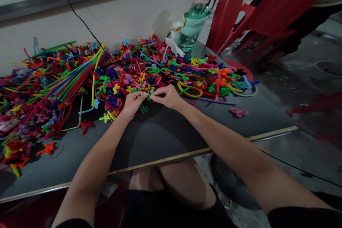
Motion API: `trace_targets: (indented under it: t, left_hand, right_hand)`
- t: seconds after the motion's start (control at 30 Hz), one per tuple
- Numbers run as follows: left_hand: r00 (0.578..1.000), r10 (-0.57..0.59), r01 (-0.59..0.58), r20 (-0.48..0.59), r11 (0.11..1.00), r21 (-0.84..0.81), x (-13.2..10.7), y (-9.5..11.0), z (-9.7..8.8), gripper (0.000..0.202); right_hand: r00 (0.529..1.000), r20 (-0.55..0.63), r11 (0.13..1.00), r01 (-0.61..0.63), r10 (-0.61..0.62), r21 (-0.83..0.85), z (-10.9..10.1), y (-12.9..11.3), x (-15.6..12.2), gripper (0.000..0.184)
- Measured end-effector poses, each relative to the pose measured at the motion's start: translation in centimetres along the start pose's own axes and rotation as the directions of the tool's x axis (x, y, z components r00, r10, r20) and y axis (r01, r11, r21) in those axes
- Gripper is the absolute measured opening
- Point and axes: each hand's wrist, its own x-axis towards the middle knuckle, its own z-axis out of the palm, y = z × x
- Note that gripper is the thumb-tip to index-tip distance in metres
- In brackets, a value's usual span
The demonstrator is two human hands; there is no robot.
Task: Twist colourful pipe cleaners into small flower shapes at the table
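Observation:
My left hand (pixel 134 104) and my right hand (pixel 169 97) meet over the front of the pile, fingertips almost together. Between them is a small green pipe-cleaner piece (pixel 149 96), pinched from both sides and partly covered by the fingers. Just below, a dark green pipe-cleaner flower (pixel 144 109) lies on the dark table (pixel 160 135). Behind my hands spreads a big heap of pipe-cleaner shapes (pixel 128 78) in many colours. To the left, a bundle of straight pipe cleaners (pixel 76 76) rests on the heap.
A green figure-shaped container (pixel 196 17) stands at the back, beside a white paper box (pixel 175 31). A black cable (pixel 77 14) hangs down to the heap. Red plastic chairs (pixel 227 17) are at the right, with a person (pixel 307 25) behind. One pink shape (pixel 238 112) lies apart.

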Motion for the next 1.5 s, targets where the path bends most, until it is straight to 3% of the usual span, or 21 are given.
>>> trace_targets:
  t: [0.13,0.3,0.8,1.0,1.5]
  left_hand:
    - [0.995,-0.046,0.062,0.093,0.983,-0.175,0.1,-0.2,-0.7,0.042]
    - [0.994,-0.057,0.075,0.095,0.978,-0.194,0.2,-0.4,-1.0,0.045]
    - [0.993,-0.034,0.058,0.112,0.975,-0.215,0.2,-0.6,-0.9,0.046]
    - [0.998,-0.027,0.038,0.063,0.983,-0.178,0.2,-0.7,-0.7,0.046]
    - [1.000,-0.016,0.021,0.026,0.979,-0.202,0.3,-0.8,-0.4,0.043]
  right_hand:
    - [0.964,0.171,0.948,-0.238,0.205,0.209,-0.1,1.1,0.4,0.028]
    - [0.920,0.230,0.863,-0.380,0.317,0.332,0.2,1.2,0.6,0.030]
    - [0.914,0.239,0.852,-0.395,0.327,0.345,0.5,1.4,0.6,0.033]
    - [0.932,0.165,0.864,-0.361,0.322,0.352,0.7,1.3,0.7,0.033]
    - [0.920,0.159,0.841,-0.393,0.359,0.372,0.8,1.3,0.8,0.034]
